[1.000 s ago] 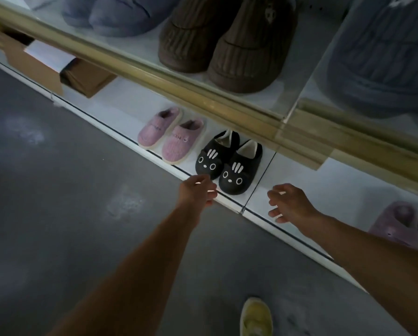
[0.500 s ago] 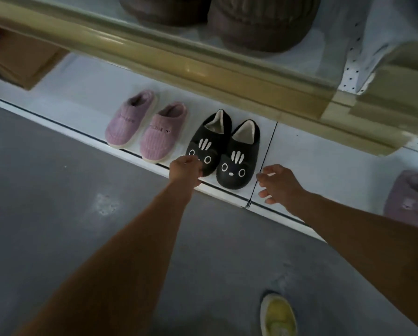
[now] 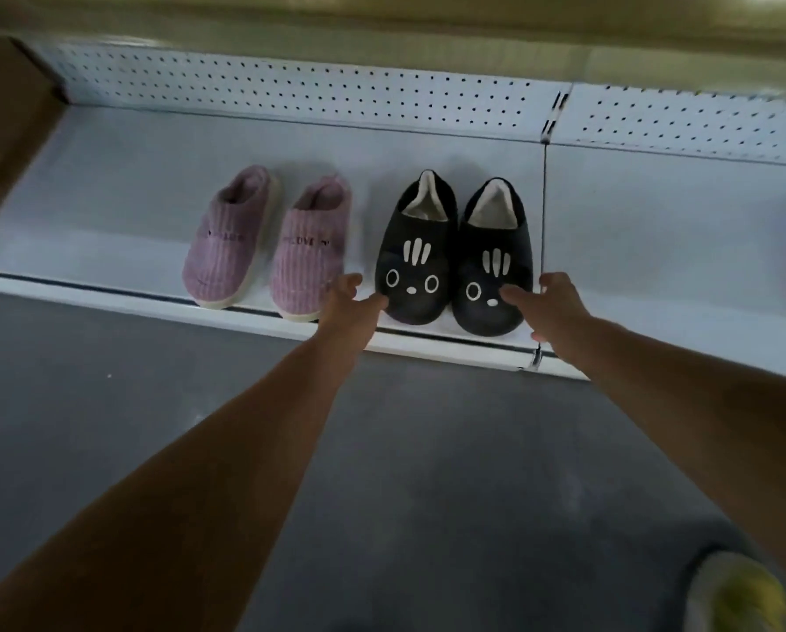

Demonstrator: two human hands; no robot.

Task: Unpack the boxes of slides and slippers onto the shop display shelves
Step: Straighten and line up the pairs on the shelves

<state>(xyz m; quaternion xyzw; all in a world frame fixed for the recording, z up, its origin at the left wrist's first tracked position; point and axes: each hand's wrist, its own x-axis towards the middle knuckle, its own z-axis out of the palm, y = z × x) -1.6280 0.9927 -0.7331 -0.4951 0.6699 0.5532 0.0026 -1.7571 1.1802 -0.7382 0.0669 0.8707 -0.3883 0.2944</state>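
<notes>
Black cat-face slippers (image 3: 452, 262) sit paired on the white shelf (image 3: 656, 248). Left hand (image 3: 352, 303) touches one toe, fingers spread. Right hand (image 3: 553, 307) seems to rest open-fingered on the other, holding nothing.

Pretty clearly a shoe shop. White metal display shelf (image 3: 656, 248) with a pegboard back (image 3: 291, 91), pink slippers (image 3: 268, 248) and black cat-face slippers (image 3: 455, 257) lined up in pairs, a cardboard box (image 3: 8, 130) on the left, grey floor (image 3: 427, 494) below.
</notes>
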